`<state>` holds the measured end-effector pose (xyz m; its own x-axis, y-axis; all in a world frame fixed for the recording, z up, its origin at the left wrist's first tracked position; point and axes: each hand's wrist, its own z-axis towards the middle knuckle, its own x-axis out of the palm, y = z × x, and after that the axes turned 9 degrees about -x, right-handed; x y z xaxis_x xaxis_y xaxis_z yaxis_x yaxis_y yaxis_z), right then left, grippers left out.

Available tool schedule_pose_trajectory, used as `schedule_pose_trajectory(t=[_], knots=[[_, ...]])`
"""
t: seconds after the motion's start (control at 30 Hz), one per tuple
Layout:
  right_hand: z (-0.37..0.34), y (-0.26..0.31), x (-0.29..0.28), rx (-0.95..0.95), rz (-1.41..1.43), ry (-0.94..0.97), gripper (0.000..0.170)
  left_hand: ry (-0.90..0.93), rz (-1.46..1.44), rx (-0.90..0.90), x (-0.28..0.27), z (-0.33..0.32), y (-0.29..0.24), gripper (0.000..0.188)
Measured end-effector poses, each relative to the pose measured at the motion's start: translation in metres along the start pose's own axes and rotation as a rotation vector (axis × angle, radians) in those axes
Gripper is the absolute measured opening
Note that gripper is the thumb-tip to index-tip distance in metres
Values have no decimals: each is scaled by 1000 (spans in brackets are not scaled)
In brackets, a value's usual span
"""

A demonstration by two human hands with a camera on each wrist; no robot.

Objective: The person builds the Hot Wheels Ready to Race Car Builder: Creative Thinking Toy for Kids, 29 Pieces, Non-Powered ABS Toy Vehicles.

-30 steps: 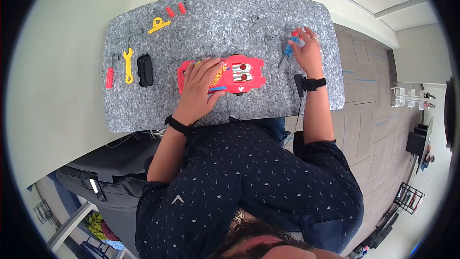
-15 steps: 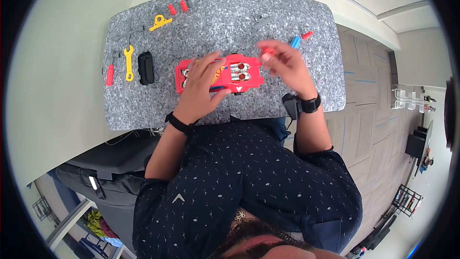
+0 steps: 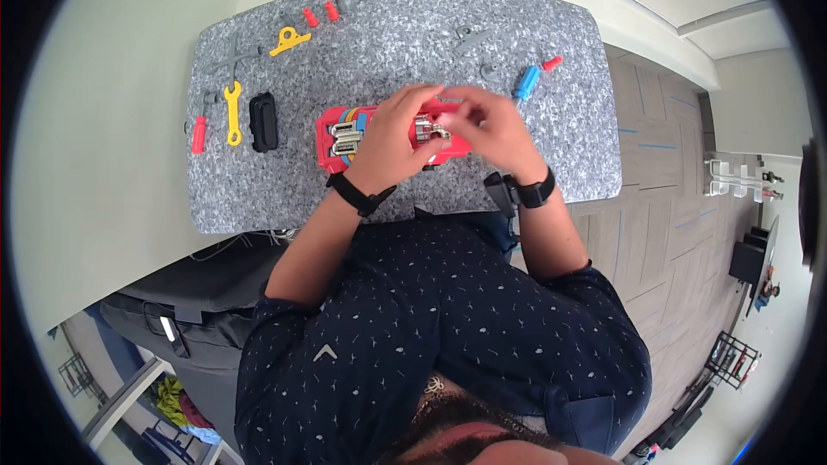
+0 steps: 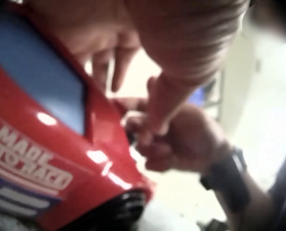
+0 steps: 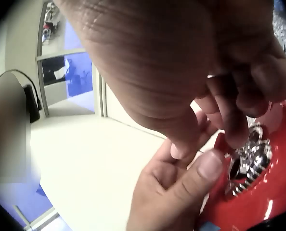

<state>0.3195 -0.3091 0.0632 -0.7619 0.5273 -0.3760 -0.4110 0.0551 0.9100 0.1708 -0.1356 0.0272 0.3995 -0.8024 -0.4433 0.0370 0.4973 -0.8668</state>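
A red toy car [image 3: 326, 139] with silver engine parts lies on the grey speckled table. Across its middle rests my left hand [image 3: 392, 142], fingers extended over the body and thumb close to the engine. My right hand [image 3: 500, 133] is bent over the engine end, its fingertips close to the left thumb; whether they pinch a small piece is hidden. In the right wrist view, the silver engine [image 5: 253, 156] shows below the right fingers, beside the left thumb. The left wrist view shows the car's red side [image 4: 92, 159] and both hands near each other, blurred.
A blue-handled tool [image 3: 527, 83] and a red piece [image 3: 552, 63] lie to the right, near grey parts [image 3: 470, 38]. On the left are a yellow wrench [image 3: 233, 114], a black tray-like part [image 3: 264, 122], a red-handled tool [image 3: 199, 134] and a yellow piece [image 3: 289, 40].
My right hand has moved from the blue tool to the car, carrying a small red piece half a second ago. My left hand has slid right along the car, uncovering its left end.
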Motion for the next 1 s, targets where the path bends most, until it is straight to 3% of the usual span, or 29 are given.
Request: schedule_pose_trajectory(t=[0.1,0.17,0.37,0.5,0.57,0.6,0.7,0.77,0.83,0.93,1.0], knots=[[1,-37,-33,94,-141,-349,28,-41,188,63,2,-2,-1,74],[-2,-66,-69,29,-584,-494,31,-19,191,70,2,-2,0,72],[-2,-151,-121,-163,-891,-484,42,-16,236,78,4,-2,2,70],[7,-163,-125,-94,-792,-501,48,-23,233,70,4,-4,2,68],[10,-117,-116,2,-654,-589,50,-25,236,68,4,-4,2,68],[11,-102,-109,25,-521,-608,42,-25,237,67,4,-4,2,68],[2,-47,-69,-24,82,-408,32,-27,220,73,5,-4,4,68],[-8,-11,-44,79,378,-141,24,-8,232,58,3,-2,1,69],[-15,14,-22,180,394,29,20,-1,228,58,3,-1,-2,68],[-22,12,5,136,406,97,20,-19,218,77,3,-1,0,64],[-24,-4,13,63,240,122,21,-39,228,96,5,-2,5,61]])
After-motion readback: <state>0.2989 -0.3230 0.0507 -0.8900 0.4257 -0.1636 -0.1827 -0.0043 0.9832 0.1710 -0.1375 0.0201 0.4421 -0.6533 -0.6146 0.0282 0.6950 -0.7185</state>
